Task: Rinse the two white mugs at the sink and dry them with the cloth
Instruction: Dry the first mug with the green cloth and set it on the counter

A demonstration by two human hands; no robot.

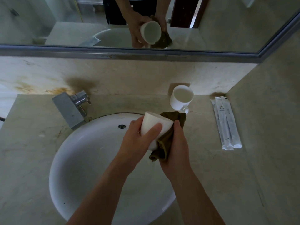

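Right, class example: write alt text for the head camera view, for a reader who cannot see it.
Over a white sink, a left hand holds a white mug on its side while the right hand presses an olive cloth against it. A second white mug stands upright on the counter behind, near two wrapped sachets; a mirror above reflects the hands.

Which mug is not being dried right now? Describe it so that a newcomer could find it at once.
Start at the round white sink and look past its far right rim to the beige counter by the back wall. The standing mug is there, upright, its mouth open upward. Unlike the held mug, no hand or olive cloth touches it.
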